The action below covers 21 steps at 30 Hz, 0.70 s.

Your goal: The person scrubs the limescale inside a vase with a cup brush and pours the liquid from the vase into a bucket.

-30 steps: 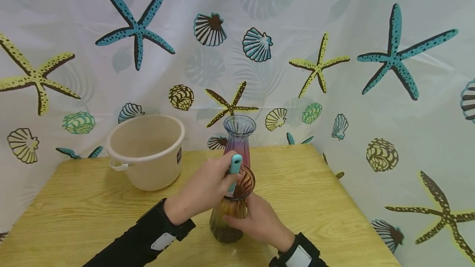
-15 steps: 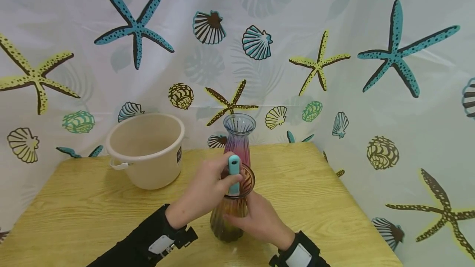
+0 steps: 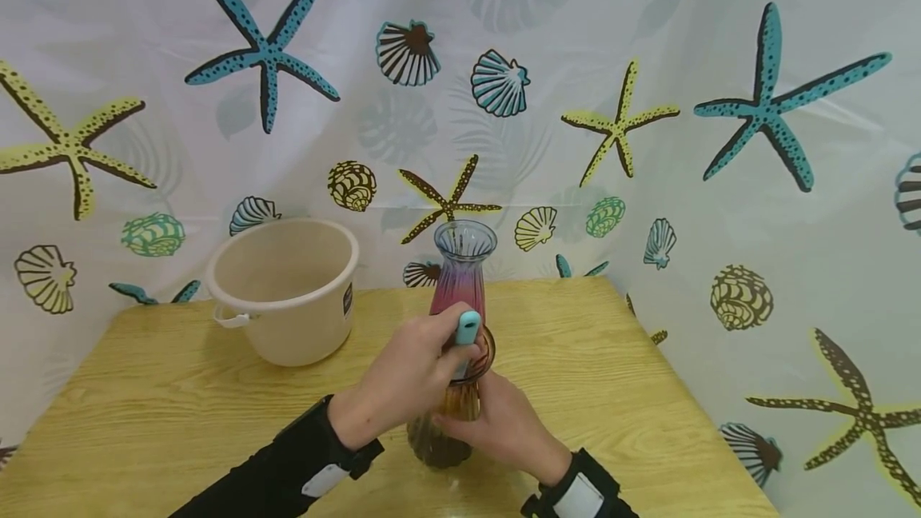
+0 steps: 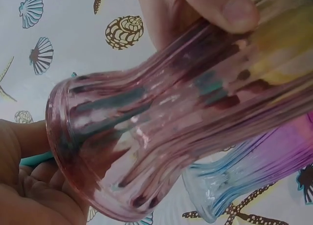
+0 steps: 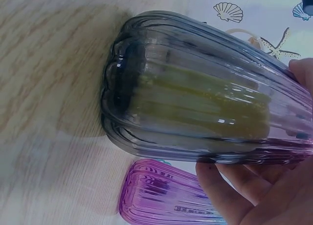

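My left hand point(image 3: 406, 370) grips the teal handle point(image 3: 468, 328) of a sponge bottle brush above the mouth of a ribbed glass vase point(image 3: 440, 442). This vase shades from reddish at the rim to dark grey at the base, and it stands on the table. In the right wrist view the brush's yellow sponge head point(image 5: 205, 105) shows through the glass, inside the lower part. My right hand point(image 3: 507, 426) holds the vase around its middle; the thumb point(image 4: 239, 14) presses its side in the left wrist view. The brush's shaft is only partly visible through the glass.
Just behind stands a second ribbed vase point(image 3: 460, 286), blue at the top and pink-purple below. A cream bucket point(image 3: 302, 334) with a handle stands at the back left of the wooden table point(image 3: 590, 374). A sea-patterned curtain point(image 3: 547, 158) hangs behind and at the right.
My left hand and the brush handle first shifted slightly left with the handle more upright, then moved right and lower, with the handle's top leaning right. The right hand and vase stay nearly still.
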### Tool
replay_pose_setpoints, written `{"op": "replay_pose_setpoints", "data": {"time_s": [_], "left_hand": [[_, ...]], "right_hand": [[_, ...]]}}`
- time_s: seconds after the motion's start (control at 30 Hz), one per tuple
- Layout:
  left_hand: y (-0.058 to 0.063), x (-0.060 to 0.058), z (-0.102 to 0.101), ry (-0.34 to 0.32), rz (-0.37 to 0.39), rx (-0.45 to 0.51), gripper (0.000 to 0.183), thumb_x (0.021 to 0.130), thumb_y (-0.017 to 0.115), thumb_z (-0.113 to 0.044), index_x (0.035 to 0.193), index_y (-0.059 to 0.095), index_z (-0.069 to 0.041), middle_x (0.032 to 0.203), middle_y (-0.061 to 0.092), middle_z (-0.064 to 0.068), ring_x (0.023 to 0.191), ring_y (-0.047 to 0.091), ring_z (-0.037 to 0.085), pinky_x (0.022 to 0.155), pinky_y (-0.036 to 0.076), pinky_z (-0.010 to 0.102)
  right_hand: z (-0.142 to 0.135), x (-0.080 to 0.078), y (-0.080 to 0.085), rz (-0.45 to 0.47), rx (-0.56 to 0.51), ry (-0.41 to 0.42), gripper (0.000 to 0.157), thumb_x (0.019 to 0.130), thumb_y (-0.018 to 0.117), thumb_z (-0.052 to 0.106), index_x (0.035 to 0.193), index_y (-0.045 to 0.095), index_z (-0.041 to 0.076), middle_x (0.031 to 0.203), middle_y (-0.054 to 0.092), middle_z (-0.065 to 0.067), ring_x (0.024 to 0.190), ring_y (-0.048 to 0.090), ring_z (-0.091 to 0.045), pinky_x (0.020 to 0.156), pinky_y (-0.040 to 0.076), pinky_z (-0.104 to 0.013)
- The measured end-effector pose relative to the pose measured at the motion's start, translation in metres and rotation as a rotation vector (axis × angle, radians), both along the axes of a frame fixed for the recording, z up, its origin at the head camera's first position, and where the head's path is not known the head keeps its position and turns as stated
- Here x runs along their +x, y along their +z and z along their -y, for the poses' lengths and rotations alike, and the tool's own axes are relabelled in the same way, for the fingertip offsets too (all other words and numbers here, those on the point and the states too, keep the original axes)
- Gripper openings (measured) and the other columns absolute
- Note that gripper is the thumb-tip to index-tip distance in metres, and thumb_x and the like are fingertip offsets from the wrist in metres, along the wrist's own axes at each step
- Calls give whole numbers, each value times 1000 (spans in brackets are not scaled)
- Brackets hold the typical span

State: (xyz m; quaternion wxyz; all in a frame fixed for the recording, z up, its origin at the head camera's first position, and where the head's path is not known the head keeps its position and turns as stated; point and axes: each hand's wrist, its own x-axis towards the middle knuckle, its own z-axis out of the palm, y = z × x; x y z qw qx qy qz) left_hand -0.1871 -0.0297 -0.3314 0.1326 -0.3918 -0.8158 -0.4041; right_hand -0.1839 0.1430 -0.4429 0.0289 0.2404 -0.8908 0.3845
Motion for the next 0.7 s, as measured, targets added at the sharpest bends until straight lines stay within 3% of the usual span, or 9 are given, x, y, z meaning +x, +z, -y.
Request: {"op": "replay_pose_setpoints", "data": {"time_s": [0.37, 0.7], "left_hand": [[11, -12, 6, 122, 73, -100, 15, 93, 61, -8, 91, 47, -8, 67, 43, 2, 54, 41, 9, 49, 36, 22], [14, -14, 14, 140, 192, -46, 20, 92, 63, -13, 86, 44, -10, 63, 36, 1, 51, 40, 11, 47, 33, 23]], "right_hand": [[2, -2, -3, 18, 6, 1, 80, 82, 64, 58, 144, 28, 25, 129, 54, 4, 110, 50, -10, 83, 51, -43], [1, -3, -3, -7, 15, -3, 77, 81, 65, 59, 141, 31, 28, 128, 54, 5, 111, 49, -10, 85, 50, -43]]}}
